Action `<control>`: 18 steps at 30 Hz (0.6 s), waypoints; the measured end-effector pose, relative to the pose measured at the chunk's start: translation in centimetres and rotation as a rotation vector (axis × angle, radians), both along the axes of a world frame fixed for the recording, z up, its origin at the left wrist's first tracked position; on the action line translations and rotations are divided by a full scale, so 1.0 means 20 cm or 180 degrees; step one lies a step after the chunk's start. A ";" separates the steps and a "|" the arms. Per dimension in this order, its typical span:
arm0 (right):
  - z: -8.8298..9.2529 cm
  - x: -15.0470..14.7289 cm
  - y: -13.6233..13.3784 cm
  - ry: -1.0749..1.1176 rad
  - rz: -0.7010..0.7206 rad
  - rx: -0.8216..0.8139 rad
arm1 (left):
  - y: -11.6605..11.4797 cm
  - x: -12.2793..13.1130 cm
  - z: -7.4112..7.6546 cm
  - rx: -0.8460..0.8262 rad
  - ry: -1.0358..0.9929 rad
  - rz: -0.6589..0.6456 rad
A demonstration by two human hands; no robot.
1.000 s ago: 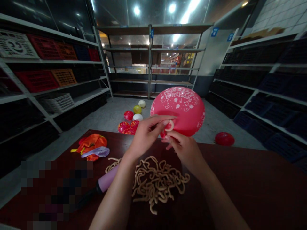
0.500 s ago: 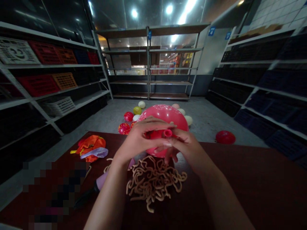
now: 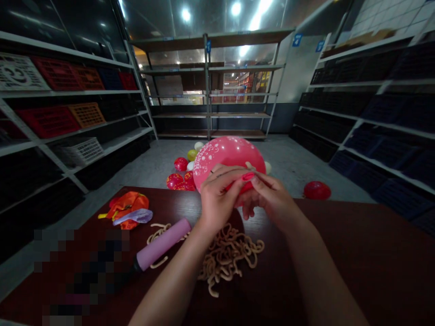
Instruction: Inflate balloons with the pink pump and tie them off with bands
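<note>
Down comes the balloon: half a second back it sat higher with its neck showing, and now the pink birthday balloon [image 3: 227, 158] has sunk and rolled toward the person, neck tucked out of sight, while the purple pump [image 3: 163, 243] has come clear of the forearm!

From the head camera, the balloon sits just above the table's far edge, right at the fingertips and beyond them. It's plump, nearly round, a touch wider across, with its long axis tipped so the neck end points down into the hands. The left hand [image 3: 219, 197] is the nearer one, its fingers [image 3: 226, 174] curled across the balloon's front, and the right hand [image 3: 268, 197] comes in from the lower right, fingers pressed close together at the underside. Both hands are closed in tight, pinching something at the neck, though exactly what they've got is hidden; a small red sliver shows between them, and I can't tell if that's rubber.

Glossy, taut rubber up there, white print on it. Below, a tangle of tan rubbery strands [image 3: 231, 256] sprawls on the dark red wood table [image 3: 353, 258], beside a crumpled orange packet [image 3: 127, 210]. Out on the grey floor, a red balloon [image 3: 317, 190] lies alone.
</note>
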State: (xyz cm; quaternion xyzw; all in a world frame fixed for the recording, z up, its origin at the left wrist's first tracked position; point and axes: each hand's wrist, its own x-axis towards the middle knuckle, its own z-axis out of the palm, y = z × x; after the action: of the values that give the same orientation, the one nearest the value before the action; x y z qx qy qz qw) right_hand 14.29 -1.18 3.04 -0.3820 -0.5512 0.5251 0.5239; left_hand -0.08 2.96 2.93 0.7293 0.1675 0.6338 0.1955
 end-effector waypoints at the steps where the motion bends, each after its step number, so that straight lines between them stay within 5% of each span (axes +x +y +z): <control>1: 0.00 0.01 0.00 0.0043 0.0085 -0.0085 | 0.01 0.01 -0.01 -0.0034 -0.0031 -0.0005; 12: -0.03 -0.02 0.04 0.0576 -0.0340 0.0007 | 0.11 -0.10 0.02 0.0849 0.0960 -0.0524; 18: 0.00 -0.05 0.03 0.1190 -0.0147 0.0316 | 0.12 -0.12 0.05 0.0258 0.0512 -0.0772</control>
State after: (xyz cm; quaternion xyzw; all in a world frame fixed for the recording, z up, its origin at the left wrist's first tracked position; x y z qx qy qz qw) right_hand 13.33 -0.60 3.08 -0.2641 -0.4606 0.5469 0.6473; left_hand -2.55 5.42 3.88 0.7999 0.0675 0.5514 0.2270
